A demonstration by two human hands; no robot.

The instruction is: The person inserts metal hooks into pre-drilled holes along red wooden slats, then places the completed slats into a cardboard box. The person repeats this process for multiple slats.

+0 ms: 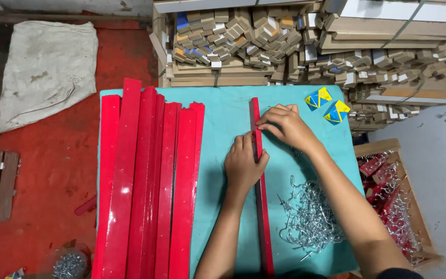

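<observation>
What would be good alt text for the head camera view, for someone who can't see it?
Two bare hands, left hand and right hand, press on a single red strip lying on a teal table. A stack of red strips lies to the left, a pile of metal hooks to the right.

A red floor [52, 170] meets grey floor [440, 155] on the right. A dirty pale sack [47, 72] lies at upper left. Bundled cardboard stacks [295, 41] stand behind the teal-covered table [223, 119]; a wooden crate [383, 147] sits beside it.
</observation>
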